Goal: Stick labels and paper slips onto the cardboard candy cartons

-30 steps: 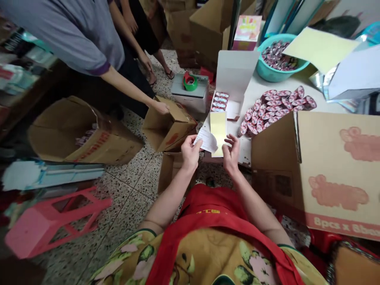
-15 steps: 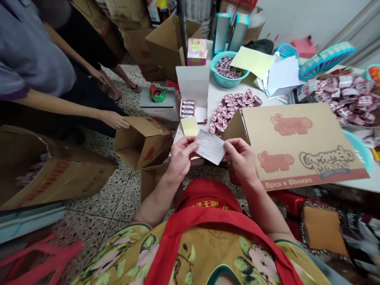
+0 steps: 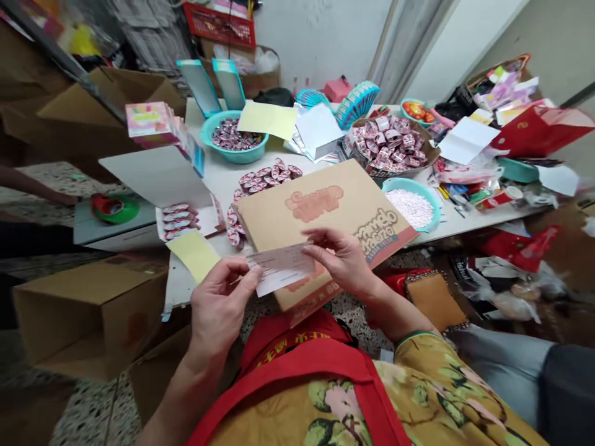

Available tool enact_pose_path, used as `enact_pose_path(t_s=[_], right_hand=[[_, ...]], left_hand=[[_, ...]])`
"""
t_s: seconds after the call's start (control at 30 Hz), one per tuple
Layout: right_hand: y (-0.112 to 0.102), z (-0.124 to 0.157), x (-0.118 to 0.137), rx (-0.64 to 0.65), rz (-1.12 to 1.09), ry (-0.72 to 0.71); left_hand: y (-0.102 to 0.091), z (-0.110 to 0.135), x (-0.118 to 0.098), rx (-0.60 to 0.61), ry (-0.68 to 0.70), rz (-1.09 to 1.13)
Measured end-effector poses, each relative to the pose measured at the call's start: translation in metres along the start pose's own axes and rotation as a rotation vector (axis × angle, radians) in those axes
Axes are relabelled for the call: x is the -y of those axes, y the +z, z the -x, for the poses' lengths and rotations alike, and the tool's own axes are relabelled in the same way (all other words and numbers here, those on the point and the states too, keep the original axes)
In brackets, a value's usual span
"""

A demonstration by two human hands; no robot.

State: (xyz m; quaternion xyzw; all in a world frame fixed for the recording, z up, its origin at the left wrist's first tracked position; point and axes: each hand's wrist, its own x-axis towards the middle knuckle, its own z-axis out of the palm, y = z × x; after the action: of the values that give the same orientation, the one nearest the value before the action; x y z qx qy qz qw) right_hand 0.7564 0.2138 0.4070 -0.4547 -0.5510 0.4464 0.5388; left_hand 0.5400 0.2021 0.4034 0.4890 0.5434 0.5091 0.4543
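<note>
Compared with the earlier pictures, our view has swung to the right: the co-worker's arm (image 3: 28, 186) is now only a sliver at the left edge, and more of the white worktop (image 3: 223, 176) shows. The yellow sheet (image 3: 194, 254), which we held against the white slip a second ago, now lies alone on the near left corner of the worktop, so we judge the two papers to be separated and only the slip remains in hand. Our left hand (image 3: 218, 306) is raised in front of the red apron (image 3: 307, 371), thumb on top and fingers curled beneath, pinching the left end of the white slip (image 3: 281, 267). The slip is held level between both hands, above the near edge of the brown carton (image 3: 325, 217), printed face toward us; the print is too small to read. Our right hand (image 3: 341, 257) grips the slip's right end, fingers spread along its upper edge, wrist bent inward. Further right, a teal bowl (image 3: 411, 207) of white pieces stands just beside the carton, and wrapped sweets (image 3: 263, 176) lie in rows behind it.
</note>
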Motion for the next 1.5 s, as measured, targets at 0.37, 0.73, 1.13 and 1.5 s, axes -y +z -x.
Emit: enact_pose_path(t_s=[0.37,0.73,1.13,1.5], right_hand=[[-0.192,-0.009,-0.018,0.068,0.215,0.130],[-0.296,0.006,-0.053,0.003,0.167,0.230],[-0.309,-0.068,-0.082,0.269,-0.032,0.450],[-0.299,-0.098,-0.090,0.238,0.048,0.532]], left_hand=[[0.177,0.008,-0.022,0.362,-0.391,-0.053],[0.287,0.003,-0.013,0.285,-0.332,-0.138],[0.304,-0.037,0.000,0.151,-0.278,-0.431],[0.306,-0.064,0.012,0.101,-0.083,-0.803]])
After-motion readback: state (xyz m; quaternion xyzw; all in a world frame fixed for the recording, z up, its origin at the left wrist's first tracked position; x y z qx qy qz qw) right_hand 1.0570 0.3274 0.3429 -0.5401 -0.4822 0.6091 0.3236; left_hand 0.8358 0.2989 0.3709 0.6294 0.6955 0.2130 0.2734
